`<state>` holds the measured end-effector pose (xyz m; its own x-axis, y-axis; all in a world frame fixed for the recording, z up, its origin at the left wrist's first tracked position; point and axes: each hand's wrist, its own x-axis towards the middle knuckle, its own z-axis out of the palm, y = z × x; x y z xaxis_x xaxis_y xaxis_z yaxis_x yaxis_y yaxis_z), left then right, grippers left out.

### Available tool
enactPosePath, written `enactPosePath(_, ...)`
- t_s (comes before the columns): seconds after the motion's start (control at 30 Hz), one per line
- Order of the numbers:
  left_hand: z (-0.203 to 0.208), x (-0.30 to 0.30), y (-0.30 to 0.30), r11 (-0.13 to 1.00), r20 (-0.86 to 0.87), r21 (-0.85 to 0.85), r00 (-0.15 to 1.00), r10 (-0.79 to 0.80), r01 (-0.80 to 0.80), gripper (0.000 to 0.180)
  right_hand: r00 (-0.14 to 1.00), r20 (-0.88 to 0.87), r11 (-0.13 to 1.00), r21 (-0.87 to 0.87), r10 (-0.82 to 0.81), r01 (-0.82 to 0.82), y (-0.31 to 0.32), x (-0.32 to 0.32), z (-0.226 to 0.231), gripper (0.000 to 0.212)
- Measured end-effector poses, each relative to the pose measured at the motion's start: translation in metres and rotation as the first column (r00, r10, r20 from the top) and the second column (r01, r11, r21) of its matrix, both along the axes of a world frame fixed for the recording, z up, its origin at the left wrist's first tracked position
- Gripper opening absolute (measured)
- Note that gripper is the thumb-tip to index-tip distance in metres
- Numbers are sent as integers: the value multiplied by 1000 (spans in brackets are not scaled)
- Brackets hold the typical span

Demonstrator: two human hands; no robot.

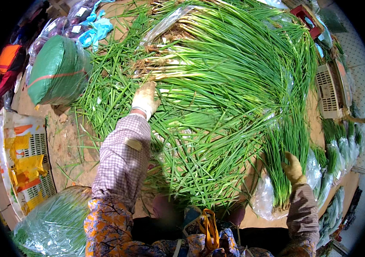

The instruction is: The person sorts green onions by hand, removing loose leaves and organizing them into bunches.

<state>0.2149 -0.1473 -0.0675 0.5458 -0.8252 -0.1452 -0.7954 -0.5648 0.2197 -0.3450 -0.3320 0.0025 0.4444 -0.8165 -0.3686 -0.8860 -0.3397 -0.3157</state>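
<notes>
A large heap of green onions (233, 73) lies across the worktable, white root ends to the left and green tops to the right. My left hand (146, 98), in a pale glove, reaches to the lower root ends; its fingertips are hidden against the stalks. My right hand (293, 169), in a yellowish glove, is beside an upright-lying bunch of green onions (278, 171) at the near right. Its fingers are apart and curve toward the bunch's edge, with nothing visibly gripped. A clear plastic bag (263, 197) lies under that bunch's root end.
Cut green leaves (109, 73) are strewn on the left. A green wrapped bundle (56, 70) stands at the far left, above a taped crate (28, 158). Bagged greens (54, 222) lie near left. Several bagged bunches (341, 150) line the right edge, below a beige crate (327, 92).
</notes>
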Motion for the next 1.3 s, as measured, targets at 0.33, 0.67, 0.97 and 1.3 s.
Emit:
enactPosePath(0.33,-30,-45,58,956,206,123,935,-288,267,27,825,458,801,326,331,-503,103,277,-31,34)
enactPosePath(0.67,66,17,-2,843,343,-517,938,46,148,55,808,113,816,-55,578,-576,115,355,-63,64)
enactPosePath(0.97,-65,-46,155,994,-183,70,980,-74,88,34,709,-310,750,22,633,-661,101,425,-74,83)
enactPosePath(1.3,13,-78,140,986,-209,96,971,-112,135,64,643,-430,560,-318,634,-765,125,357,-89,88)
